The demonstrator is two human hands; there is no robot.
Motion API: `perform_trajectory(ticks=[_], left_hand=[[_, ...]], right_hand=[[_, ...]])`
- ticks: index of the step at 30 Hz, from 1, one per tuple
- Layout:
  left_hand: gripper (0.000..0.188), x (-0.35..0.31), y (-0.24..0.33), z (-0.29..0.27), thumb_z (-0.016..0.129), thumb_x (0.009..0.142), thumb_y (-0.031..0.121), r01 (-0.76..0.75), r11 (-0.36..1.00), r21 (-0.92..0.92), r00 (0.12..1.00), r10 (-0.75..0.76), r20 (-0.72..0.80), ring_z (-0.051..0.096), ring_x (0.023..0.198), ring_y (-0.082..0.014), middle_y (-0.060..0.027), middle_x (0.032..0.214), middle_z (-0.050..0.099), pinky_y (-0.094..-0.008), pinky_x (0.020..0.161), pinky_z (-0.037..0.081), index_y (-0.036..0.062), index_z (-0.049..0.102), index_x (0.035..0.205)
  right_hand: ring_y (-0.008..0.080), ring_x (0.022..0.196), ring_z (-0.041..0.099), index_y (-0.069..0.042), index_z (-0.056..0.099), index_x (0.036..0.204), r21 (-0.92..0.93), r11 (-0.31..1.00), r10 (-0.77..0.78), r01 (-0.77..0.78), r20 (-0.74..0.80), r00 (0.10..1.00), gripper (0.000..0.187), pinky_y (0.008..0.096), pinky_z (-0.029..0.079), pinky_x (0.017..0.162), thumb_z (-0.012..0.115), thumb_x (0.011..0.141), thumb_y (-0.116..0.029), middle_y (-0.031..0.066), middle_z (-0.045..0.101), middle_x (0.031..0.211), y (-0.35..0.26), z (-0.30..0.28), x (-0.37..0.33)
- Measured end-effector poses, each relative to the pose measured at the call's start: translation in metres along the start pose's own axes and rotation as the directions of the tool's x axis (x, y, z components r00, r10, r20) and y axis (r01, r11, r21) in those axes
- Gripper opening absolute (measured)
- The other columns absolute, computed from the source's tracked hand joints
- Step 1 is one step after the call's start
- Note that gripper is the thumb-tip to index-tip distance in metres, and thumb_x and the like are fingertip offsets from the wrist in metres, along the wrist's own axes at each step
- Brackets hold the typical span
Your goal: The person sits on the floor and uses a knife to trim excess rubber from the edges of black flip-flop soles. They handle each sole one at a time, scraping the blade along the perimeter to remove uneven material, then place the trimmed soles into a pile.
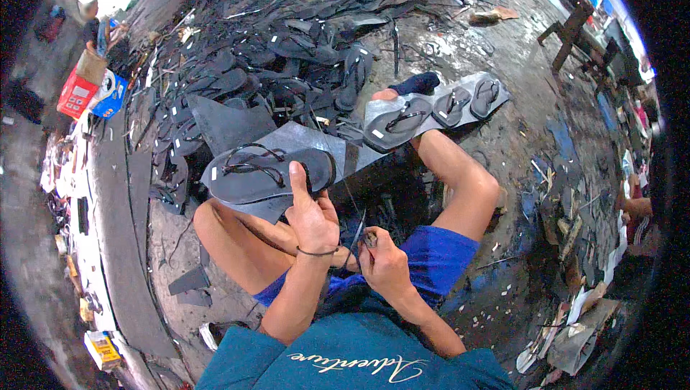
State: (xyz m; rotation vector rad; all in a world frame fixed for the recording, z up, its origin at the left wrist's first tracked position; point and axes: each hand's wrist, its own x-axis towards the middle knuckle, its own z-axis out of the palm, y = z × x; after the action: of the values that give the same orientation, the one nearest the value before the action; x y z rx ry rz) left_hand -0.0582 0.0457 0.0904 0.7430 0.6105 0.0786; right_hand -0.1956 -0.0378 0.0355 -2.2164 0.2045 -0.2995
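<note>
My left hand (313,219) grips a black flip-flop (251,183) by its heel end, the thumb pressed on the top and the fingers underneath. The flip-flop has thin dark straps and a small white label near its toe. Beneath it shows a grey rubber sheet (305,140). In my right hand (384,264), closed in front of my lap, is a knife (357,230) with a thin dark blade pointing up. The blade is apart from the flip-flop. Three more black flip-flops (399,122) lie on a grey sheet over my outstretched lower leg.
A large heap of black flip-flops and straps (287,59) spreads ahead of me. Red (77,92) and blue (110,95) boxes stand at the far left, near another person. A dark wooden stand (571,34) is at the far right. Scraps litter the floor.
</note>
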Motion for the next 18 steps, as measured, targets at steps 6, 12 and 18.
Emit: perform_trajectory(ticks=[6, 12, 18], left_hand=[[0.028, -0.019, 0.015, -0.035, 0.067, 0.094, 0.023, 0.035, 0.99, 0.14, 0.998, -0.041, 0.037, 0.066, 0.097, -0.0168, -0.0032, 0.108, 0.069, -0.0328, 0.085, 0.055, 0.0079, 0.062, 0.116], [0.034, -0.037, 0.039, -0.113, 0.063, 0.093, 0.018, 0.255, 0.897, 0.362, 0.897, -0.359, 0.257, 0.066, 0.101, -0.0234, -0.0086, 0.111, 0.068, -0.0378, 0.09, 0.055, 0.002, 0.057, 0.123], [0.042, -0.019, 0.031, -0.103, 0.074, 0.086, 0.012, -0.004, 0.904, 0.426, 0.972, -0.096, 0.214, 0.064, 0.098, -0.0183, -0.0071, 0.113, 0.064, -0.0321, 0.088, 0.053, -0.0002, 0.056, 0.122]], right_hand=[[0.0387, 0.078, 0.067, -0.003, 0.052, 0.109, -0.002, 0.999, 0.033, -0.033, 0.082, 0.996, 0.026, 0.046, 0.054, 0.061, 0.063, 0.091, -0.018, 0.0211, 0.065, 0.087, -0.02, 0.006, 0.038], [0.009, 0.073, 0.059, -0.003, 0.061, 0.103, 0.708, 0.453, 0.224, -0.541, 0.497, 0.838, 0.029, 0.0283, 0.049, 0.06, 0.06, 0.099, -0.032, 0.0039, 0.059, 0.074, -0.022, 0.003, 0.101], [0.0244, 0.068, 0.063, -0.001, 0.06, 0.098, 0.403, 0.914, -0.099, 0.052, 0.095, 0.991, 0.027, 0.0376, 0.049, 0.062, 0.075, 0.084, -0.018, 0.0139, 0.06, 0.077, -0.049, 0.018, 0.074]])
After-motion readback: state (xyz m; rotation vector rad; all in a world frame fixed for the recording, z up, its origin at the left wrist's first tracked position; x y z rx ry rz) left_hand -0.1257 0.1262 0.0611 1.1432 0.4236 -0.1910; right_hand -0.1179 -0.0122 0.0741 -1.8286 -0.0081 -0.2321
